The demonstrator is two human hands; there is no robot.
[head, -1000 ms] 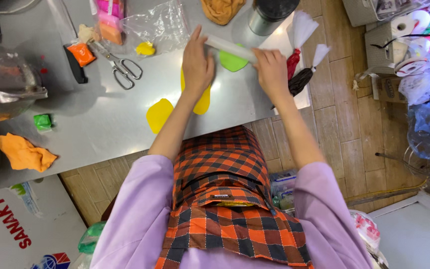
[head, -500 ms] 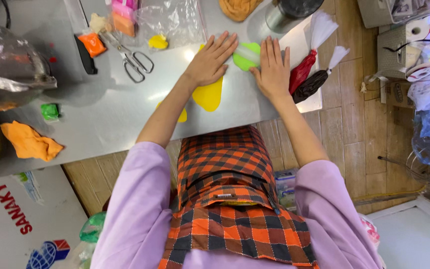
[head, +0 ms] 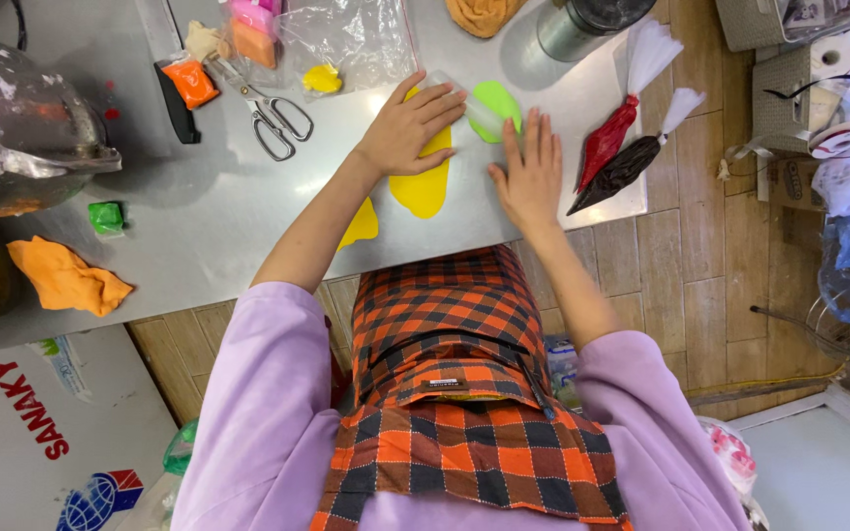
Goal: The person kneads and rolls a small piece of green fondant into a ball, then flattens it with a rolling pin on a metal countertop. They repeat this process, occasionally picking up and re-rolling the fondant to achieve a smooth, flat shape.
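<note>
Near the tabletop's [head: 199, 226] front edge, both flat, open-fingered hands, left hand [head: 407, 128] and right hand [head: 528, 177], roll the clear rolling pin [head: 469, 103] over green fondant [head: 497, 101], needing even pressure next.

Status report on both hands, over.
Left hand and right hand flat, open, on clear plastic rolling pin. Pin over flat green dough piece. Nothing in the way.

Brushed metal table [head: 199, 216] (matt), clear plastic roller [head: 474, 110]

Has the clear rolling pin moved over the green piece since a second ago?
Yes. The clear rolling pin has rolled back toward the person: it lay beyond the green piece earlier, and now lies across it, under the left hand, right hand alongside.
</note>
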